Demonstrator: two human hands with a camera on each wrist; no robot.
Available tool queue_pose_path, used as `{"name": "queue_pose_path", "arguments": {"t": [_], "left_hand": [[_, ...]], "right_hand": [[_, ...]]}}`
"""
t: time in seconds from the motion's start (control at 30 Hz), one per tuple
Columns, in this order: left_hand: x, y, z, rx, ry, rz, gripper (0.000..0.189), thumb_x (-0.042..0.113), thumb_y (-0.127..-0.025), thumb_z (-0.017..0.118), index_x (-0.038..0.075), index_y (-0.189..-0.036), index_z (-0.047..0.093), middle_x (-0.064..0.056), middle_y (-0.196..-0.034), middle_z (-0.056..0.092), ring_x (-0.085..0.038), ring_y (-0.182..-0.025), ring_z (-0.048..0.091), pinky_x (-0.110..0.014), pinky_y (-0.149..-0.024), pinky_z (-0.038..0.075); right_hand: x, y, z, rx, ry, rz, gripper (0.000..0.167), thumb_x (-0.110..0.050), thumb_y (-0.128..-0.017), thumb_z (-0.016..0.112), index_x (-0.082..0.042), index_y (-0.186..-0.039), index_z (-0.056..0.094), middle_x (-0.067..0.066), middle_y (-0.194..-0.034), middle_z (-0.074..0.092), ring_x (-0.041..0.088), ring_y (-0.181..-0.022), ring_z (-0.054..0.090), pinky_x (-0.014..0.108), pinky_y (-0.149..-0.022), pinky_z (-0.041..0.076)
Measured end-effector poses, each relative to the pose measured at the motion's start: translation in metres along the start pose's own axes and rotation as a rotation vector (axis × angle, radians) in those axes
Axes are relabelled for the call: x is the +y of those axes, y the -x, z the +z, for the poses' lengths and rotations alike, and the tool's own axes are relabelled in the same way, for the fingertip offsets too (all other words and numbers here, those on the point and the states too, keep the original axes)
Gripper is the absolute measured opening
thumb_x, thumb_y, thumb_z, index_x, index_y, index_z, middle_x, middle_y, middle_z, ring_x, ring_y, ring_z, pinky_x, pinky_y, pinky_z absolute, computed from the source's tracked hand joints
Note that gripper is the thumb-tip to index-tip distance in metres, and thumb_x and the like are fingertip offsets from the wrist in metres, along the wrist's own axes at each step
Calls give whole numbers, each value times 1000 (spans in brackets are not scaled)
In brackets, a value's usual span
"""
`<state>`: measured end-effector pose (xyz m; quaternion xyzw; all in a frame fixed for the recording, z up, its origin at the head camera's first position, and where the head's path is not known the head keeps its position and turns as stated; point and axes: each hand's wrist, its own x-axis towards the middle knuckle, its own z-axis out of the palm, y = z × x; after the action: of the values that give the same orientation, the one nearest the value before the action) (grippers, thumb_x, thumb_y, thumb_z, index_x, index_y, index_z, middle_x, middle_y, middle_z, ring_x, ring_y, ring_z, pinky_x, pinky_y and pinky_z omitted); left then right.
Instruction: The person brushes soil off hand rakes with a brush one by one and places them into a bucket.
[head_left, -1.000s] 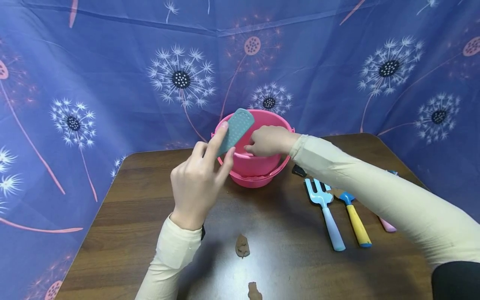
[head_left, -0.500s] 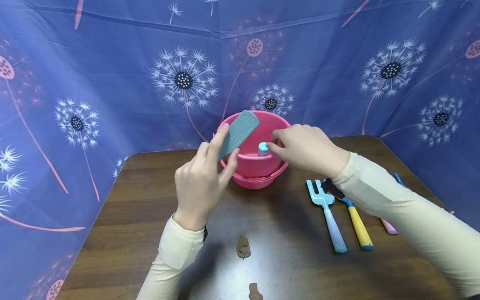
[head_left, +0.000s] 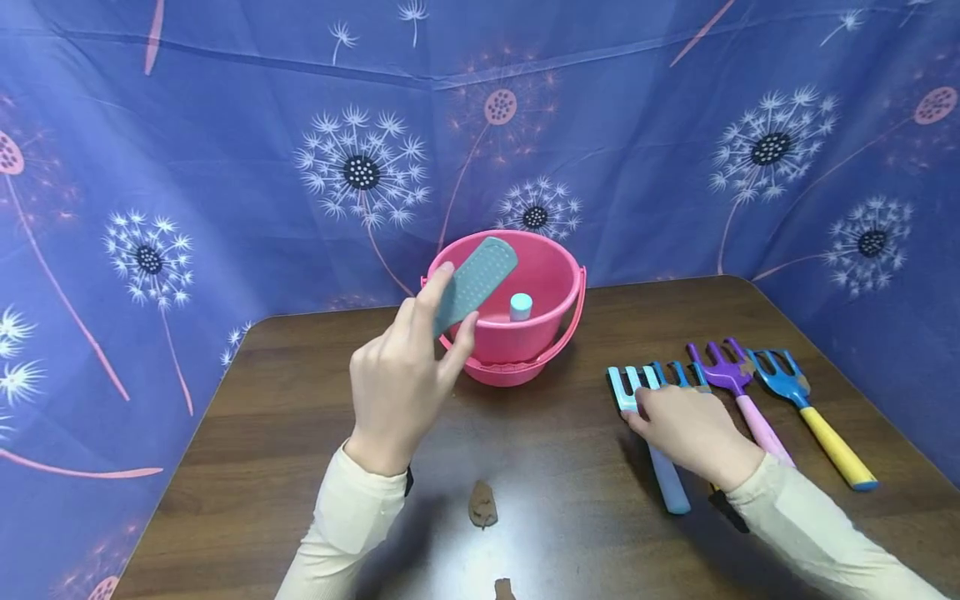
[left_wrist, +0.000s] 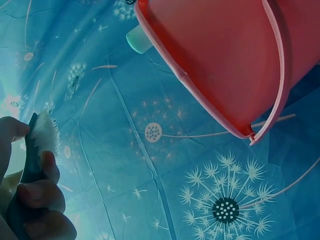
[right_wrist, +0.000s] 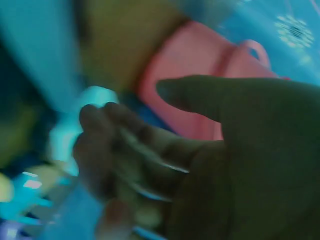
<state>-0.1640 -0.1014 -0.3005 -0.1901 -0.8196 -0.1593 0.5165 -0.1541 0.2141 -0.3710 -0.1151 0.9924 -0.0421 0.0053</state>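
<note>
My left hand (head_left: 401,371) grips a teal brush (head_left: 480,279) by its dotted back, in front of the pink bucket's left side. White bristles show on the brush (left_wrist: 36,165) in the left wrist view. Inside the pink bucket (head_left: 517,342) stands a pale turquoise cylindrical end (head_left: 521,307); its lower part is hidden. My right hand (head_left: 693,429) hovers over a light blue toy garden fork (head_left: 667,479), covering its neck. In the blurred right wrist view the thumb stands apart from loosely bent fingers; contact with the fork is unclear.
Right of the hand lie a purple fork with a pink handle (head_left: 761,425) and a blue fork with a yellow handle (head_left: 836,446). Another blue fork (head_left: 678,375) is partly covered by the right hand. Brown clay-like lumps (head_left: 482,504) lie near the front of the wooden table (head_left: 300,467).
My right hand has left the bucket and moved right and down to the light blue fork. The turquoise end has come into sight in the bucket. The left hand keeps holding the brush.
</note>
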Motion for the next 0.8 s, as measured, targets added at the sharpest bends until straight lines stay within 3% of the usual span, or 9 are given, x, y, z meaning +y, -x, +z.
{"name": "queue_pose_path", "arguments": {"t": [0.1, 0.23, 0.6, 0.8], "left_hand": [[0, 0, 0, 0, 2, -7, 52, 34, -96, 68, 10, -140, 54, -7, -79, 66, -16, -43, 45, -29, -39, 35], [0, 0, 0, -7, 1, -13, 53, 35, -96, 69, 8, -138, 54, -9, -90, 73, -18, -44, 51, -30, -39, 37], [-1, -1, -1, -11, 2, -22, 53, 36, -96, 68, 7, -138, 54, -9, -101, 77, -19, -46, 54, -30, -39, 38], [-1, -1, -1, -12, 3, -18, 52, 35, -96, 68, 7, -137, 54, -9, -104, 77, -19, -45, 54, -29, -39, 37]], "right_hand": [[12, 11, 21, -23, 46, 40, 34, -35, -94, 69, -12, -74, 55, -2, -59, 47, 15, -51, 47, 37, -44, 40], [20, 16, 35, -75, 23, 77, 33, -36, -94, 68, -10, -78, 56, -2, -62, 49, 16, -54, 49, 40, -46, 42], [29, 11, 44, -165, -74, 127, 35, -41, -97, 61, -8, -83, 55, 2, -64, 49, 21, -59, 55, 45, -49, 43], [32, 5, 42, -220, -112, 144, 36, -41, -99, 59, -11, -78, 54, 0, -65, 45, 19, -60, 51, 39, -52, 39]]}}
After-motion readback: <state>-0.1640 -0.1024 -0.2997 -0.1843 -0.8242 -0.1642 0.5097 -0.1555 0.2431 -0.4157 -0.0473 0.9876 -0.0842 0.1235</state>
